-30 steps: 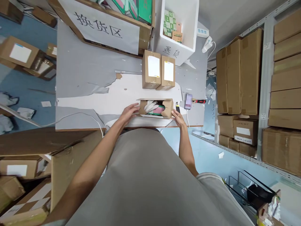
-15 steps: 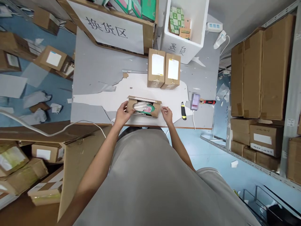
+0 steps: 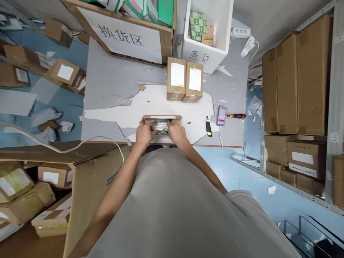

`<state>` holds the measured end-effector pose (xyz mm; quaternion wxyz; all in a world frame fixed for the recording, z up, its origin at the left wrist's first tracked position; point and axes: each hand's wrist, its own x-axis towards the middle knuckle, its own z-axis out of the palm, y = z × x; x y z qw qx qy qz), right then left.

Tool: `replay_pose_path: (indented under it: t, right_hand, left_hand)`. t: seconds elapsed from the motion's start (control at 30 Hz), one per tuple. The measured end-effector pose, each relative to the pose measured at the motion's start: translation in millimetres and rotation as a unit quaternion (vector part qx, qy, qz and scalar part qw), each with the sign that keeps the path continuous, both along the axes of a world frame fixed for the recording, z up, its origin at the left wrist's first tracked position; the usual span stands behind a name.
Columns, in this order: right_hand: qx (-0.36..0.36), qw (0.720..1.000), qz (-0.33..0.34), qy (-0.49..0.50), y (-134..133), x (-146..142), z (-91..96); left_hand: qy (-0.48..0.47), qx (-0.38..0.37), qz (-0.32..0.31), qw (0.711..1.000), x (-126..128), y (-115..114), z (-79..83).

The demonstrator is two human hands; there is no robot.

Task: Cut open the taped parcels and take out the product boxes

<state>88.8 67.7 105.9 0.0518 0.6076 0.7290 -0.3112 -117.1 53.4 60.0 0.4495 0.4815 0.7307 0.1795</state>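
A small open cardboard box (image 3: 162, 117) lies at the near edge of the table (image 3: 107, 86), with white and green packaged contents (image 3: 160, 125) showing between my hands. My left hand (image 3: 144, 133) covers the box's left part, fingers curled over the contents. Just to its right, my right hand (image 3: 177, 133) reaches into the same box, fingers bent on the contents. Both hands hide most of the inside.
Two sealed labelled cartons (image 3: 185, 81) stand behind the box. A utility knife (image 3: 208, 126), a phone (image 3: 221, 115) and a red-handled tool (image 3: 237, 116) lie to the right. Behind are a big signed carton (image 3: 126, 36) and a white foam bin (image 3: 208, 28). Shelved cartons (image 3: 290, 79) are right.
Both hands moved from the box's outer ends inward and now reach into it, on the contents. The box looks flatter and more closed under them.
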Motion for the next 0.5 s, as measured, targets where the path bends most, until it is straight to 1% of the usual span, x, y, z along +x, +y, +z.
replay_pose_path:
  t: [0.07,0.13,0.23,0.3,0.37,0.43,0.5]
  right_hand:
    - [0.003,1.000,0.014,0.002,-1.9,-4.6,-2.0]
    - [0.008,1.000,0.010,0.002,-6.6,-1.6,-3.7]
    - [0.014,0.999,-0.033,0.000,-16.7,15.7,-4.2]
    - [0.016,0.997,-0.071,0.004,-23.0,31.5,-3.8]
    - [0.019,0.996,-0.089,0.019,-27.2,45.4,-3.7]
    - [0.027,0.995,-0.091,0.037,-28.3,53.9,-3.9]
    - [0.038,0.994,-0.092,0.043,-26.5,56.1,-3.6]
  left_hand:
    - [0.050,0.005,-0.010,0.999,1.4,4.2,-1.3]
    - [0.070,0.020,-0.024,0.997,-0.3,4.4,-0.9]
    - [0.056,0.057,-0.050,0.996,-9.7,-2.3,3.5]
    - [0.033,0.082,-0.053,0.995,-19.2,-7.8,6.8]
    - [-0.008,0.097,-0.026,0.995,-29.8,-10.8,7.7]
    - [-0.056,0.101,0.024,0.993,-40.2,-10.2,5.7]
    - [-0.097,0.095,0.074,0.988,-49.3,-7.3,3.2]
